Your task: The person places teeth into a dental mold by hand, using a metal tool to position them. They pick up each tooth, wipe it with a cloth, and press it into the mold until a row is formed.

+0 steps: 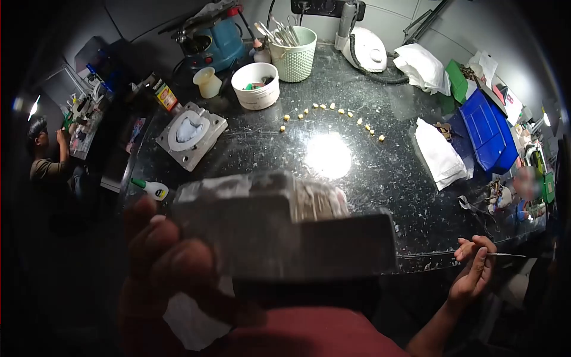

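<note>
My left hand (178,256) grips a heavy metal dental flask half (256,235), lifted close to the camera and seen edge-on. Pale plaster (321,199) shows along its upper side; most of the inside is hidden. Lower right, my right hand (474,271) is closed on a thin metal hand tool (507,255), whose end points right; its exact kind cannot be made out. On the dark bench sits another metal flask half (209,143) with a pale mould in white plaster. Small yellowish teeth (341,111) lie in an arc on the bench.
Along the back stand a blue machine (226,44), a white tub (256,95), a green tool basket (294,59) and a white corded device (367,50). A glue bottle (156,190) lies left; a white packet (440,154) and blue bin (491,131) are right. Another person (47,160) works far left.
</note>
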